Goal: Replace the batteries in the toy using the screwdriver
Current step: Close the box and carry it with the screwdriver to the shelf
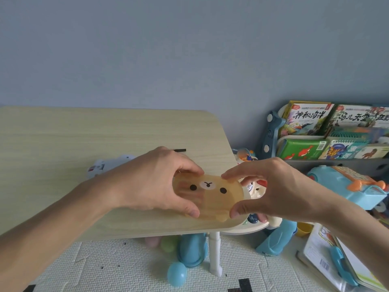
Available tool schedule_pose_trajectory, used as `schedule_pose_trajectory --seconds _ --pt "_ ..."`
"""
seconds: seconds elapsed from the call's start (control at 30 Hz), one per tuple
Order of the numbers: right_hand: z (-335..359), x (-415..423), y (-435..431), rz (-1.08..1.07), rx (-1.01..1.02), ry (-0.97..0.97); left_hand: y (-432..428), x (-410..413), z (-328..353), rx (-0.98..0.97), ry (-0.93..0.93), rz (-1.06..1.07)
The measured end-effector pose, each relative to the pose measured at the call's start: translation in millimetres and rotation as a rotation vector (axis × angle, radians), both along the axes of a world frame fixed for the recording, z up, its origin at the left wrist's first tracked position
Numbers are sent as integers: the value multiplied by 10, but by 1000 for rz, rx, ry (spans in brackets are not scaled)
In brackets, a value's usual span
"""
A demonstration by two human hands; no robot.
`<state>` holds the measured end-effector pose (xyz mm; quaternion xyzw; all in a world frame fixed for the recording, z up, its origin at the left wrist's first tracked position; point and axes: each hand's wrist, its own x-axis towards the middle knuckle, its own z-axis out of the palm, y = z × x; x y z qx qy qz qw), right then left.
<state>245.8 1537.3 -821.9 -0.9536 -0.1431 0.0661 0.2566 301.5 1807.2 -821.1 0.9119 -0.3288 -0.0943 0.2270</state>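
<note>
A translucent brown case with a bear face (210,196) is held above the table's right front corner. My left hand (155,182) grips its left end, thumb underneath and fingers on top. Its right end is pinched by my right hand (280,190). A white toy (105,165) lies on the wooden table (63,140) behind my left hand, partly hidden by it. A thin black stick-like thing (180,150), possibly the screwdriver, lies on the table beyond my left hand. No batteries are visible.
A bookshelf with picture books (328,131) stands at the right. Blue and orange toys (347,186), a cream activity toy (254,220) and books (328,260) crowd the floor to the right. Blue, green and pink balls (176,273) lie on the foam mat under the table.
</note>
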Motion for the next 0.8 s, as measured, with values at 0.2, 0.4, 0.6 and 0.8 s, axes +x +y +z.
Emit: schedule_pose_trajectory --seconds 0.2,0.4,0.6,0.8 --pt "339 594 280 15 15 -69 -36 -118 -11 56 -97 15" --pt "-2 1293 899 19 -80 -133 -85 -158 -10 57 -123 22" --pt "-315 1484 940 -50 -19 -132 -91 -126 -29 37 -117 4" --pt "-377 1444 887 -67 75 -139 -108 -166 -53 76 -91 30"
